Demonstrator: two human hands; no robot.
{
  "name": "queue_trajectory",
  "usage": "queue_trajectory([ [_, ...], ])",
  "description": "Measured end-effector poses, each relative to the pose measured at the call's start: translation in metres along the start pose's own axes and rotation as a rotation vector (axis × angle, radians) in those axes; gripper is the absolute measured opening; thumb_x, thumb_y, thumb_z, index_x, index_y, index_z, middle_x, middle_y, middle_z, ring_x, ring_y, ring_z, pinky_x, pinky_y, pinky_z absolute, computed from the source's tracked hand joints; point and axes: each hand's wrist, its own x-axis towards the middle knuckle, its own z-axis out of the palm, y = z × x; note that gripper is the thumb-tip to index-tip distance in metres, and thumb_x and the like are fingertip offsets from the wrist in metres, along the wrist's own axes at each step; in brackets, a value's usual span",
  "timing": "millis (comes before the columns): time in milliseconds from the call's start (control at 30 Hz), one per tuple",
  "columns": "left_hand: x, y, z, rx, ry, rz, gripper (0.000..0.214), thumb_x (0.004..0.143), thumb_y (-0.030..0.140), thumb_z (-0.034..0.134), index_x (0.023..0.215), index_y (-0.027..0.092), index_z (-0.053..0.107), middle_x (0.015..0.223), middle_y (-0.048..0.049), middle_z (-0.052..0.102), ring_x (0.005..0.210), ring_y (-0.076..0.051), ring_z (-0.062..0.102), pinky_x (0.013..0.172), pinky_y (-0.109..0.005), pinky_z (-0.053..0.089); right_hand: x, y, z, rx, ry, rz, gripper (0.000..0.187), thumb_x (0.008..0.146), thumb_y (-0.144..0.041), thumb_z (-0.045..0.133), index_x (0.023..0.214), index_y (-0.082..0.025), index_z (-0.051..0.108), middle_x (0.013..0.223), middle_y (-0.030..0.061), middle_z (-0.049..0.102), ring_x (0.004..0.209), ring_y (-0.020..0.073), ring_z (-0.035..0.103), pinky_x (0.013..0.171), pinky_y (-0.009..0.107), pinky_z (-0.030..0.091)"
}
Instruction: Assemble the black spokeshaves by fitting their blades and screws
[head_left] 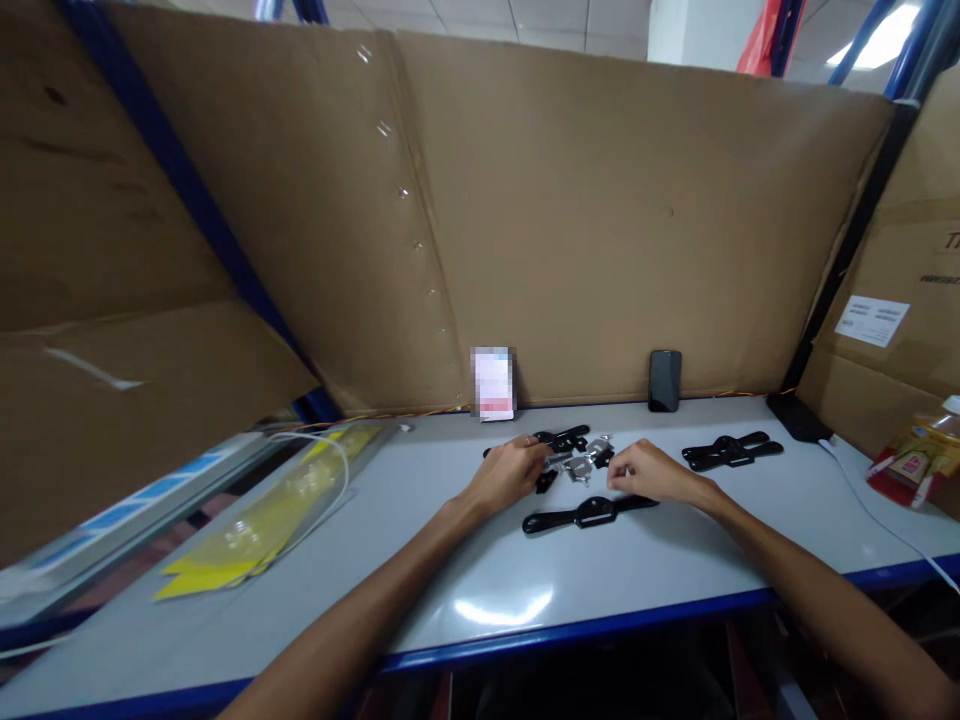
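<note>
My left hand (pixel 516 472), with a ring on one finger, reaches into a pile of small metal parts (pixel 580 467). Its fingers are bent together at the pile's left side; what they pinch, if anything, is hidden. Opposite, on the right of the pile, my right hand (pixel 637 470) is closed with fingers curled down. Whatever is in it I cannot make out. Just in front of both hands lies a black spokeshave body (pixel 592 514), its right handle below my right hand. Another black two-handled body (pixel 564 438) lies behind the pile, partly covered.
More spokeshave bodies (pixel 731 452) lie stacked to the right. A lit phone (pixel 493 383) and a dark phone (pixel 664 380) lean against the cardboard wall (pixel 600 220). Yellow plastic packaging (pixel 277 510) and a power strip (pixel 157 500) are on the left. A bottle (pixel 916 455) stands far right.
</note>
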Motion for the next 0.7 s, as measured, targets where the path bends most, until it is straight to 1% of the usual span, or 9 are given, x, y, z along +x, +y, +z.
queue_trajectory([
  [67,0.000,0.000,-0.001,0.042,-0.009,0.007,0.030,0.095,0.015,0.046,0.108,0.021,0.073,0.102,-0.0078,0.071,0.095,-0.023,0.066,0.079,-0.032,0.051,0.003,0.002,0.000,-0.053,0.132,0.068,0.017,0.089,-0.025,0.064,0.081,-0.018,0.078,0.072,0.0018,0.071,0.065,0.0141,0.058,0.062,0.024,0.034],
  [133,-0.001,0.003,0.000,0.067,-0.016,0.028,0.031,0.095,0.013,0.046,0.109,0.022,0.072,0.102,-0.0071,0.070,0.095,-0.022,0.066,0.078,-0.031,0.051,0.006,0.005,0.001,-0.148,0.193,0.102,0.020,0.092,-0.024,0.061,0.086,-0.020,0.079,0.074,0.0031,0.072,0.067,0.0157,0.059,0.063,0.025,0.033],
  [200,-0.001,0.008,0.000,0.068,-0.019,0.077,0.032,0.094,0.012,0.046,0.110,0.022,0.072,0.103,-0.0075,0.069,0.096,-0.023,0.064,0.078,-0.031,0.052,0.008,0.007,0.006,-0.228,0.167,0.077,0.028,0.092,-0.016,0.056,0.103,-0.025,0.080,0.081,0.0036,0.075,0.071,0.0171,0.062,0.064,0.025,0.034],
  [267,-0.002,0.015,0.000,0.064,-0.015,0.137,0.031,0.095,0.012,0.046,0.111,0.021,0.072,0.103,-0.0088,0.067,0.099,-0.024,0.062,0.080,-0.033,0.052,0.010,0.006,0.013,-0.291,0.108,0.020,0.044,0.091,-0.010,0.051,0.122,-0.031,0.074,0.089,0.0034,0.076,0.075,0.0183,0.065,0.065,0.025,0.034],
  [367,-0.003,0.024,0.001,0.024,-0.015,0.219,0.034,0.096,0.012,0.047,0.119,0.021,0.070,0.107,-0.0101,0.065,0.105,-0.026,0.058,0.085,-0.037,0.054,0.013,0.000,0.022,-0.378,0.023,-0.057,0.056,0.090,-0.008,0.049,0.135,-0.035,0.066,0.097,0.0045,0.076,0.079,0.0202,0.067,0.064,0.026,0.034],
  [433,-0.004,0.028,0.001,-0.029,-0.035,0.281,0.045,0.094,0.007,0.047,0.131,0.023,0.065,0.120,-0.0098,0.064,0.112,-0.026,0.055,0.091,-0.040,0.053,0.014,-0.004,0.024,-0.409,-0.012,-0.078,0.057,0.089,-0.007,0.049,0.136,-0.034,0.065,0.102,0.0057,0.076,0.082,0.0210,0.067,0.065,0.026,0.035],
  [500,-0.003,0.029,0.002,-0.078,-0.063,0.342,0.057,0.091,0.001,0.045,0.140,0.027,0.059,0.133,-0.0082,0.061,0.119,-0.026,0.053,0.098,-0.043,0.051,0.013,-0.005,0.022,-0.415,-0.022,-0.063,0.054,0.090,-0.008,0.048,0.134,-0.032,0.068,0.101,0.0066,0.076,0.083,0.0212,0.067,0.066,0.027,0.036],
  [567,-0.003,0.029,0.004,-0.104,-0.085,0.378,0.061,0.089,-0.002,0.045,0.140,0.029,0.059,0.137,-0.0069,0.060,0.121,-0.026,0.052,0.102,-0.045,0.049,0.012,-0.005,0.020,-0.392,-0.012,-0.043,0.048,0.092,-0.010,0.049,0.129,-0.031,0.071,0.096,0.0066,0.076,0.080,0.0209,0.067,0.066,0.027,0.036],
  [700,-0.003,0.028,0.005,-0.107,-0.105,0.403,0.059,0.087,-0.002,0.046,0.133,0.029,0.065,0.138,-0.0057,0.061,0.121,-0.027,0.054,0.103,-0.047,0.047,0.010,-0.001,0.017,-0.330,0.007,-0.058,0.039,0.092,-0.015,0.052,0.119,-0.031,0.076,0.090,0.0053,0.076,0.079,0.0203,0.066,0.066,0.027,0.035],
])
